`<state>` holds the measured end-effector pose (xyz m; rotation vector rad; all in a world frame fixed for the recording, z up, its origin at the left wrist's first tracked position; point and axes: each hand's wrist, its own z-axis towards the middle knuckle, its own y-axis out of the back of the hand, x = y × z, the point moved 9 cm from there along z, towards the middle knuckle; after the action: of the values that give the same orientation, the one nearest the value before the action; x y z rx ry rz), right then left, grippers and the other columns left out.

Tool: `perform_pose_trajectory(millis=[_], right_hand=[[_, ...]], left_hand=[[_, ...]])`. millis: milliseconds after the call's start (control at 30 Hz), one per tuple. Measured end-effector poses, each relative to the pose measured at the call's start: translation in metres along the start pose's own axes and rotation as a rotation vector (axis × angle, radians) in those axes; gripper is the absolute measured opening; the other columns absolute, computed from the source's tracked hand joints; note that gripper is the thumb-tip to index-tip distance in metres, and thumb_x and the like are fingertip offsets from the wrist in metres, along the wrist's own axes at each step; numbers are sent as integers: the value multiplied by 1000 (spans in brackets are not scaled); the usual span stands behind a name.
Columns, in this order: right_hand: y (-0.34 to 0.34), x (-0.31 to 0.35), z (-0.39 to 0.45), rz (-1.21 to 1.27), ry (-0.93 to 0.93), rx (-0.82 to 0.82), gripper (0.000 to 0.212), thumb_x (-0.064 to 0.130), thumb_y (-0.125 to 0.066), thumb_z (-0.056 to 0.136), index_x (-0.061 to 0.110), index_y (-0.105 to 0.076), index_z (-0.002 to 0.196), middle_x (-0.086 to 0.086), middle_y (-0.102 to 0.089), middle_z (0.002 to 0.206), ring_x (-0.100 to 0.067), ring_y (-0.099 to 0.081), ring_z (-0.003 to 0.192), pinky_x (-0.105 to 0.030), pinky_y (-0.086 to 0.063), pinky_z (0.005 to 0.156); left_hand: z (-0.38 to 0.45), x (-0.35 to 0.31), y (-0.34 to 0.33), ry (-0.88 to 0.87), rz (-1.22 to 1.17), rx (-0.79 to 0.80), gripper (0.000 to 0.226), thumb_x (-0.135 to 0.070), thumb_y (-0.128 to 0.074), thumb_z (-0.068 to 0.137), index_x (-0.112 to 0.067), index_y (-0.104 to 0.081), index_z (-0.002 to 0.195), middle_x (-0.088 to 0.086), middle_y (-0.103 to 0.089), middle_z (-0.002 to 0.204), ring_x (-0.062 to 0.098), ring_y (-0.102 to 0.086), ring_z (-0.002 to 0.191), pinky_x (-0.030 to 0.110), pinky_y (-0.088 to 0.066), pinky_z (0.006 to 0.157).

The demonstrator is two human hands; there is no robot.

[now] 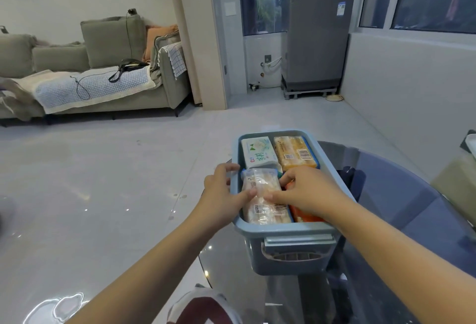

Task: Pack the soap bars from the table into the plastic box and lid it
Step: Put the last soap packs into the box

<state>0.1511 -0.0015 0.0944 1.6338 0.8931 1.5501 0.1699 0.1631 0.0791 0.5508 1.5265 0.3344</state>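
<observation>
Now, largest first:
Bench [401, 195]: dark glass, round-edged, lower right of the frame; no loose soap bars show on the part in view, and no lid is visible.
Plastic box [283, 231]: blue, open-topped, at the bench's left edge, its long axis running away from the camera toward frame centre; handle end nearest.
Contents: four wrapped bars in two rows. White-green bar [258, 152] far left, yellow bar [295, 152] far right, clear-wrapped bar [265, 200] near left, orange bar [306, 217] near right, mostly hidden.
Right hand [306, 190]: over the near-right of the box, fingers curled narrow, fingertips pressing on the clear-wrapped bar's right edge.
Left hand [224, 192]: astride the box's left wall, thumb on the clear-wrapped bar, fingers outside the rim; a loose partial hold.
Key relation: the clear-wrapped bar lies between both hands, lengthwise with the box, equally near each.
Judgement: packing looks nearly done; seating this bar flat, then finding the lid, remains.
</observation>
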Motion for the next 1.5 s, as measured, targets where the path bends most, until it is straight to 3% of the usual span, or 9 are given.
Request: perform_pose_trajectory(millis=[133,367,567,733,900,1033,1133,1300,1500], right_hand=[[0,-9,9,131,-54,10,25,55,-65,74,31,-61,73,10,-66,73,-8,-63,70,-27,-53,67],[-2,-2,13,-39,-22,-1,36,59,-61,75,24,-64,80,8,-66,74,-6,-59,68,-24,-47,59],[24,-2,-33,109,57,-276,19,56,-50,84,39,-56,89,18,-57,69,2,-53,64,-18,-37,51],[20,-4,-76,73,208,-409,25,58,-44,82,39,-60,86,14,-60,62,1,-53,62,-15,-34,52],[42,-19,-88,48,301,-570,31,56,-46,81,34,-67,79,9,-55,49,-2,-49,49,-14,-31,48],[66,-59,-83,53,242,-552,23,51,-54,76,33,-68,72,7,-52,47,-9,-49,54,-17,-33,52],[84,-91,-73,64,159,-526,4,26,-68,78,28,-72,79,7,-61,64,-18,-54,75,-29,-40,71],[85,-144,-90,173,-307,-676,60,24,-64,78,15,-43,133,-12,-40,130,-31,-29,125,-36,-22,104],[39,-143,-109,646,-384,-628,73,27,-57,88,14,-14,146,-7,-27,148,-25,-38,127,-34,-40,94]], left_hand=[[7,6,-7,114,-246,72,69,-26,-67,85,-34,-26,140,1,-58,105,13,-66,75,16,-51,43],[18,9,-14,189,-351,92,73,-1,-67,80,-20,-32,141,14,-61,119,33,-66,94,47,-57,80],[12,10,-4,145,-238,-30,37,-41,-61,87,-12,-60,110,0,-67,90,11,-65,73,21,-46,52],[6,8,-2,105,-272,-117,37,-41,-45,95,-17,-65,75,0,-68,73,10,-63,63,21,-44,48],[-9,11,-17,178,-340,-189,38,-40,-47,95,-10,-62,77,5,-67,72,11,-64,56,25,-48,47],[-22,3,-57,201,-538,-139,39,-35,-51,94,3,-61,100,17,-71,92,25,-70,74,29,-53,53],[-32,-15,-94,215,-679,-61,39,-28,-57,93,7,-54,112,22,-68,103,32,-70,84,32,-57,55],[-37,-39,-134,193,-708,163,41,-32,-61,90,5,-56,108,15,-74,74,25,-72,58,30,-57,47],[5,-23,-97,206,-691,-77,42,-38,-57,90,0,-58,109,18,-70,96,25,-69,72,24,-53,41]])
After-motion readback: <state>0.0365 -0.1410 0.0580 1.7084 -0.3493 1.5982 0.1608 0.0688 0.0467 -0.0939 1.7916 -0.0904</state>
